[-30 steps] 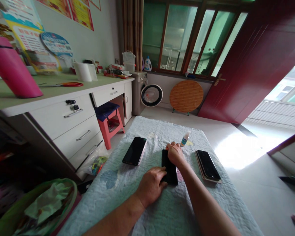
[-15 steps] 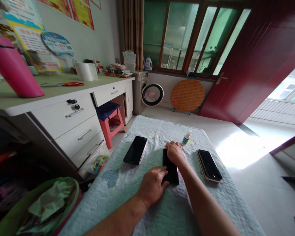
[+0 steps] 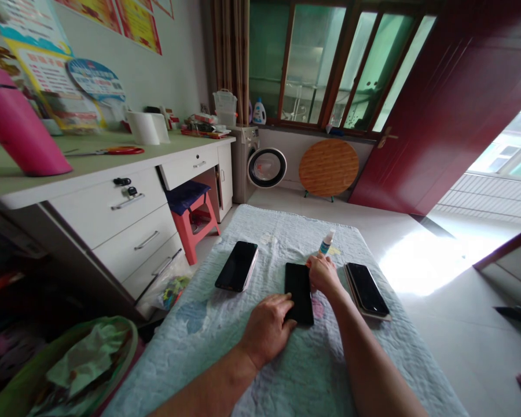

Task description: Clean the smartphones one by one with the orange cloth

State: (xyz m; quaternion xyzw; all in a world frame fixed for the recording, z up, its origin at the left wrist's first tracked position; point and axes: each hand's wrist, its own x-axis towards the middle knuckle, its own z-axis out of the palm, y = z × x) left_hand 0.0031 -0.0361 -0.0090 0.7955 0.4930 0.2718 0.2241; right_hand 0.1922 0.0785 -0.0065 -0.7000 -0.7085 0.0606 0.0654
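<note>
**Daylit Room, Cloth-Covered Counter (image 3: pixel 212 359)**

Behind everything, we look toward a green-tinted window (image 3: pixel 312 69) and a dark red door (image 3: pixel 438 104), with a washing machine (image 3: pixel 242 171) whose round door stands open and a round wooden board (image 3: pixel 329 168) propped under the sill. Along the left runs a white drawer unit (image 3: pixel 108 217) bearing a pink flask (image 3: pixel 19 121), red-handled scissors (image 3: pixel 124 150) and a white paper roll (image 3: pixel 144 128). We see a red stool (image 3: pixel 195 237) tucked partly beneath it.

Nearer us, a pale blue quilted cloth (image 3: pixel 278 226) covers the counter. The middle phone (image 3: pixel 300 301) lies flat on it, dark face up, between our two hands.

Our left hand (image 3: pixel 267 324) rests at its lower left side; the grip is partly open, fingertips on the phone's edge and the thumb apart from them near the bottom corner. Our right hand (image 3: pixel 323 273) sits at the upper right edge, its grip drawn in around a small orange item (image 3: pixel 308 263), too hidden for us to name.

Just beyond that hand stands a small spray bottle (image 3: pixel 325 243) with a white top. The left phone (image 3: pixel 237 265) lies well apart on one side; on the other, the right phone (image 3: pixel 368 289) has a pale layer showing beneath it.
</note>
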